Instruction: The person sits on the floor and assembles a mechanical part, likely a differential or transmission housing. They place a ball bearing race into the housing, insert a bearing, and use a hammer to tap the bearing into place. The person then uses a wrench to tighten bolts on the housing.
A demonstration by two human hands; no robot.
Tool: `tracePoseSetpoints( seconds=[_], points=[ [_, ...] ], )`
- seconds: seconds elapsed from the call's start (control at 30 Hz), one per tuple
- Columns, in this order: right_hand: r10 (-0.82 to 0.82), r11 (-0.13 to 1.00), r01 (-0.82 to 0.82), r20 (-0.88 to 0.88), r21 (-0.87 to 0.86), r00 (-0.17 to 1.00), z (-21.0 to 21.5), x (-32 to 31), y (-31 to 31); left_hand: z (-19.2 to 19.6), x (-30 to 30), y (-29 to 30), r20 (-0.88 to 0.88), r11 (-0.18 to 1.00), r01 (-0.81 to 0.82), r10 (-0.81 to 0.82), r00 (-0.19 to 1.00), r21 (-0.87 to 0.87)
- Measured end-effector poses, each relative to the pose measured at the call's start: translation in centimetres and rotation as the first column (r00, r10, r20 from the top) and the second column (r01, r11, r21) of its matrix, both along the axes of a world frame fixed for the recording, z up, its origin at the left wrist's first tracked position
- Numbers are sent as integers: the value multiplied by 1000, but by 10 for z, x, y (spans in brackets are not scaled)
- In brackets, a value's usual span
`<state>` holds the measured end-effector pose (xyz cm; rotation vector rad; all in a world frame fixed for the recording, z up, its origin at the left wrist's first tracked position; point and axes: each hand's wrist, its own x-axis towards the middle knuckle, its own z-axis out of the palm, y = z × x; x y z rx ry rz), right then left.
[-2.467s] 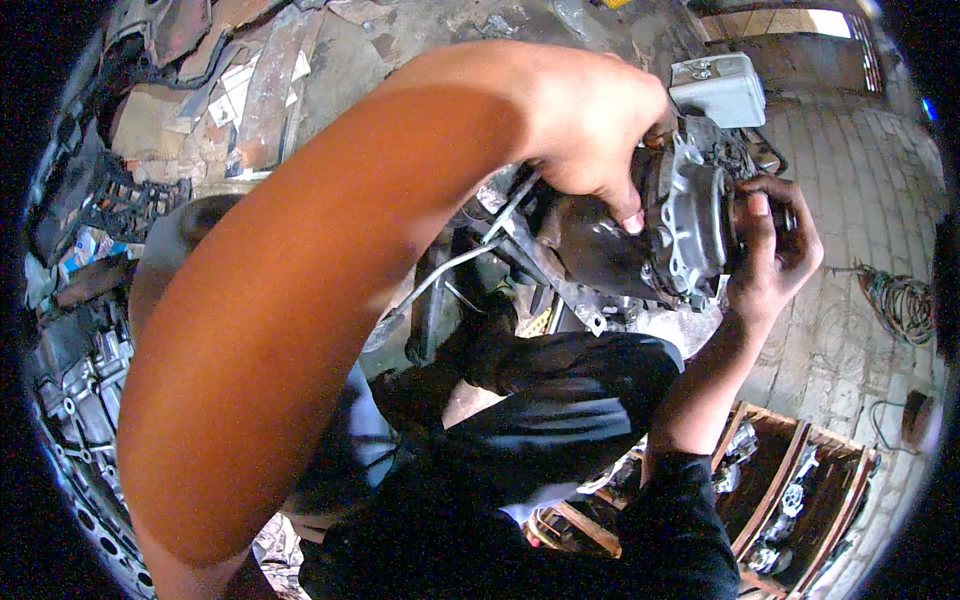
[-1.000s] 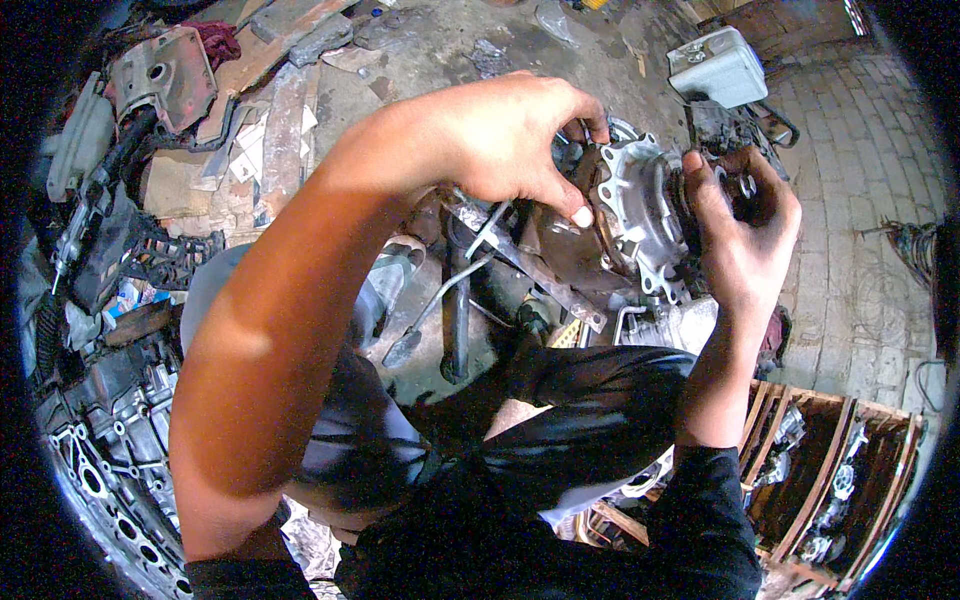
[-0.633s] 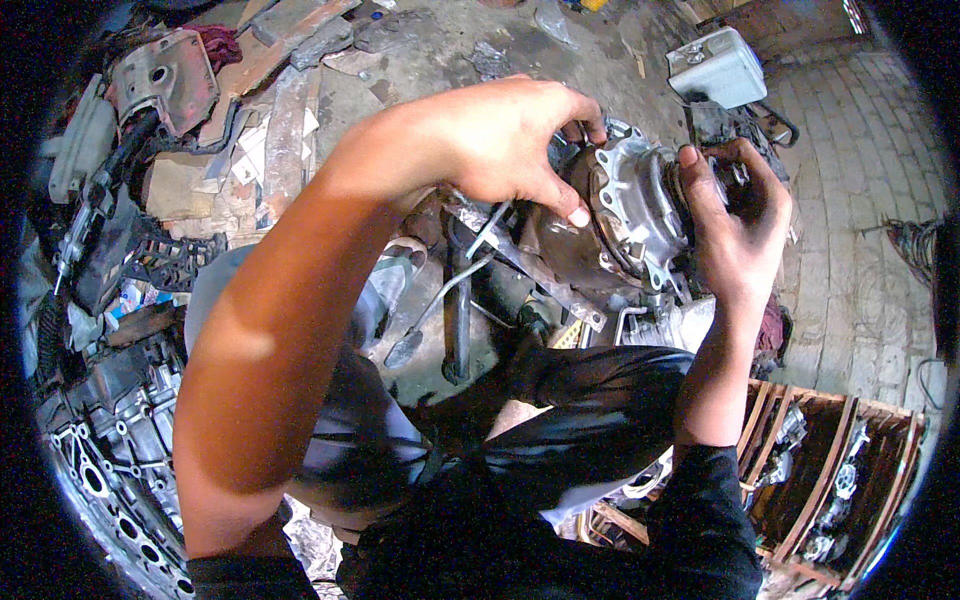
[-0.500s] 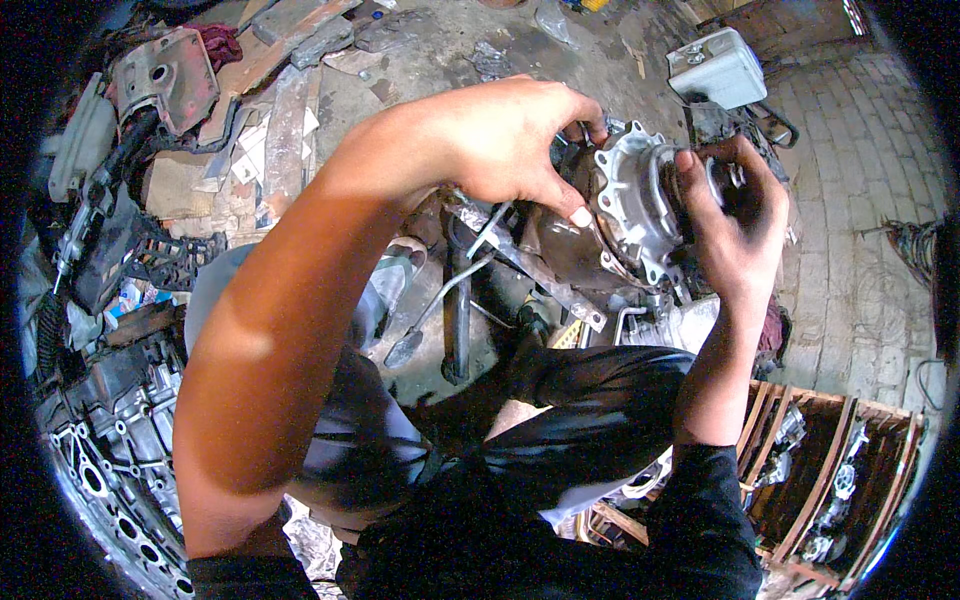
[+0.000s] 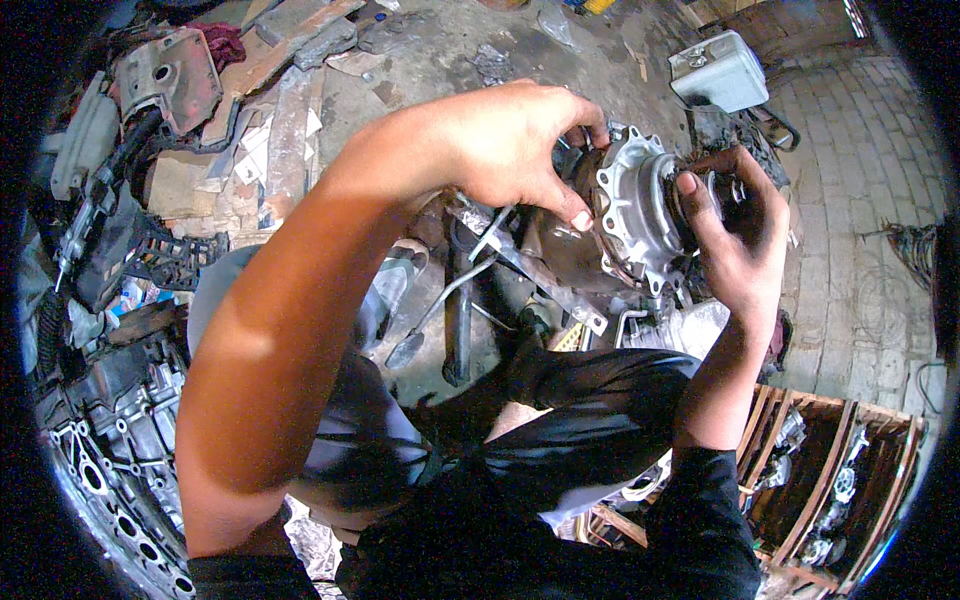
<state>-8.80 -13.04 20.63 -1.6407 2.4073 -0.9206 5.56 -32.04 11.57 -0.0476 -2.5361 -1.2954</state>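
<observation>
A round metal gear housing (image 5: 625, 205) with a lobed, bolt-holed flange is held up in front of me, right of centre, with its axis lying roughly sideways. My left hand (image 5: 525, 145) spans its left side, thumb low and fingers at the top edge; the fingertips are partly hidden behind it. On the opposite end, my right hand (image 5: 745, 230) curls thumb and fingers around the dark narrower end. Below and behind the flange is a brownish metal body (image 5: 565, 250); whether the two are joined I cannot tell.
A metal stand with a pedal-like lever (image 5: 405, 345) is between my feet. Engine castings (image 5: 125, 470) are at lower left, and a wooden crate (image 5: 850, 410) with metal parts at lower right. A grey box (image 5: 718, 70) stands at the far right, scrap boards (image 5: 285, 130) at the far left.
The lobed flange has turned slightly, and more of the ridged barrel beside it shows. Both hands stay nearly in place on the housing.
</observation>
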Motion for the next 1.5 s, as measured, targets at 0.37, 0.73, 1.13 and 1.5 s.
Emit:
tracePoseSetpoints(
  seconds=[0.37,0.73,1.13,1.5],
  points=[
    [83,989,-87,41,118,996,9,-1,4,-2,-1,0,11,999,10,-11,1000,37],
    [134,963,-133,12,234,991,21,-2,5,3,2,0,40,1000,10,-11,999,16],
    [208,943,-212,40,257,977,25,-7,4,5,4,2,29,1000,-19,19,999,-14],
    [308,889,-297,24,348,951,32,-18,2,0,2,1,2,1000,-18,18,1000,1]
  ],
)
